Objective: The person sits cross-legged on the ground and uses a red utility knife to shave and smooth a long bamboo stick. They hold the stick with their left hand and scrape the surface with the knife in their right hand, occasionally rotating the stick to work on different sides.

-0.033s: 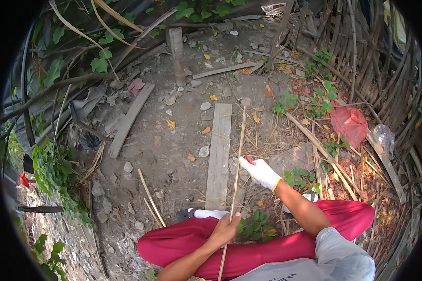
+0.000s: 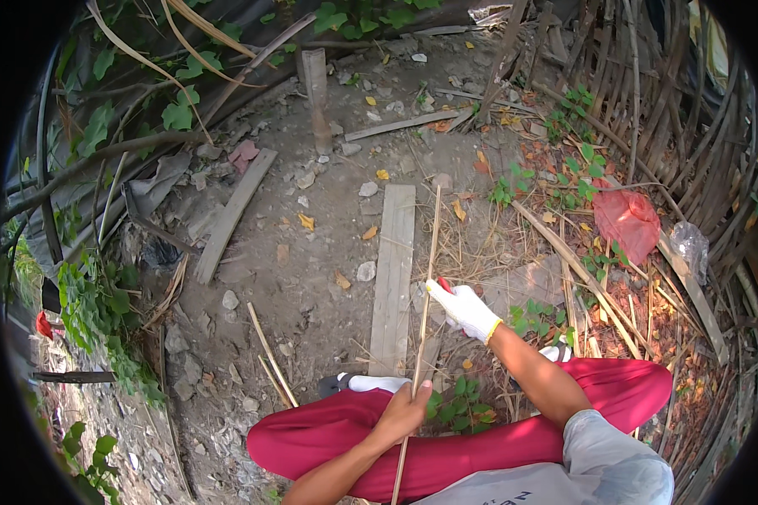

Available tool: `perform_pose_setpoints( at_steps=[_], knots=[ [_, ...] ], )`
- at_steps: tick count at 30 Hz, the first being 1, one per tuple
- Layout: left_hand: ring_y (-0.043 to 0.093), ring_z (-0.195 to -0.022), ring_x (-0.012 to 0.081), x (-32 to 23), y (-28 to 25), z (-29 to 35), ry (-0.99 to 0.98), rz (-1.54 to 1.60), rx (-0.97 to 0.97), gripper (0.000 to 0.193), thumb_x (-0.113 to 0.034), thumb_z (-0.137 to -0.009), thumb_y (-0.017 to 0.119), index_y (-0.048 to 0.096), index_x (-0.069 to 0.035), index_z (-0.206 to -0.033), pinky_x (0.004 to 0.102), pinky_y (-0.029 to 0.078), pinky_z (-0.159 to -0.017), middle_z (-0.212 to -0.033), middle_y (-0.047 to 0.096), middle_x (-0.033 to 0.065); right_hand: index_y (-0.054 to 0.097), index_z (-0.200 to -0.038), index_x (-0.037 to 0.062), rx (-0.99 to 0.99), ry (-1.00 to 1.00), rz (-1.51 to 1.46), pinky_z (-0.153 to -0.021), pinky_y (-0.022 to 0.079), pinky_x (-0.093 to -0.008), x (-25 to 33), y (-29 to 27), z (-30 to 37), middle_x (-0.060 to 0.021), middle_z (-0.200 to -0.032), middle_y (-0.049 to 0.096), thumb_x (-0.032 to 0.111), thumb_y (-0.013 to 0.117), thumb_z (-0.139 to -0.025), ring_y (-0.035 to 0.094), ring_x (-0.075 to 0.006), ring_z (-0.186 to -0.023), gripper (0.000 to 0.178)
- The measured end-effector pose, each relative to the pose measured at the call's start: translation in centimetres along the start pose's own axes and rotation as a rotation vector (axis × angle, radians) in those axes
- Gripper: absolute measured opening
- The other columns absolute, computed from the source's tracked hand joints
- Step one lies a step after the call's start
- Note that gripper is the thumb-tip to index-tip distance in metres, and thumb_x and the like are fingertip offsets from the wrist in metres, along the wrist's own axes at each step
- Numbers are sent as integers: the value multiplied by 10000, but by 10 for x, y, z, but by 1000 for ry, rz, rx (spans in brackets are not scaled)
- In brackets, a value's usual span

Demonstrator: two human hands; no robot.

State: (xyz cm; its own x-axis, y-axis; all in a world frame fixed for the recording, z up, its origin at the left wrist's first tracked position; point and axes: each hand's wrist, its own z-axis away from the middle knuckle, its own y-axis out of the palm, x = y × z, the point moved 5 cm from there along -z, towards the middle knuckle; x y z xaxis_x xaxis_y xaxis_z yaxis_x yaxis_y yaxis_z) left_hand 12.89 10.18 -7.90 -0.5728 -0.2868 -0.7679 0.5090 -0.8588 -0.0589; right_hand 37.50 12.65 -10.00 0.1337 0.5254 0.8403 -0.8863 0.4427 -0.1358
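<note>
We look down on bare, grey-brown earth [image 2: 269,244] strewn with pale stones [image 2: 229,300] and yellow leaves [image 2: 306,221]. Along our right curves a rough barrier of dry brown stalks [image 2: 686,122]; along our left, leafy vines [image 2: 97,311] hang near rumpled dark sheeting [image 2: 158,177]. A short wooden post [image 2: 317,101] stands towards the back. Daylight falls softly, with brighter sun patches at both sides.
</note>
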Motion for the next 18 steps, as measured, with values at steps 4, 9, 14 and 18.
perform_pose_setpoints(
  at_steps=[4,9,14,18],
  knots=[
    [443,-457,131,-5,-1,-1,-49,40,46,540,-557,-1092,389,470,-50,-925,318,399,-395,-655,452,17,638,-1041,68,224,37,-550,-407,275,-266,-8,24,-8,-45,-664,612,427,718,-969,429,-100,-428,374],
    [473,-514,136,1,-6,-8,-77,257,184,622,-628,-1089,244,474,-70,-941,310,464,-474,-719,491,25,668,-1128,52,293,12,-721,-405,331,-243,0,33,4,-92,-804,697,366,662,-1010,481,-77,-468,335],
    [442,-534,111,-6,-5,-12,-118,563,112,439,-495,-1120,356,480,-91,-1000,291,429,-498,-726,488,12,664,-1134,43,152,-60,-357,-434,374,-240,14,29,18,-82,-809,697,410,654,-1009,534,-74,-518,387],
    [351,-495,76,-8,-9,-5,-122,648,97,377,-448,-1127,378,480,-118,-976,244,303,-424,-676,428,-32,602,-1243,-7,-67,-546,165,-643,499,-391,19,20,34,-148,-859,716,402,628,-1001,667,-277,-696,476]
  ],
)
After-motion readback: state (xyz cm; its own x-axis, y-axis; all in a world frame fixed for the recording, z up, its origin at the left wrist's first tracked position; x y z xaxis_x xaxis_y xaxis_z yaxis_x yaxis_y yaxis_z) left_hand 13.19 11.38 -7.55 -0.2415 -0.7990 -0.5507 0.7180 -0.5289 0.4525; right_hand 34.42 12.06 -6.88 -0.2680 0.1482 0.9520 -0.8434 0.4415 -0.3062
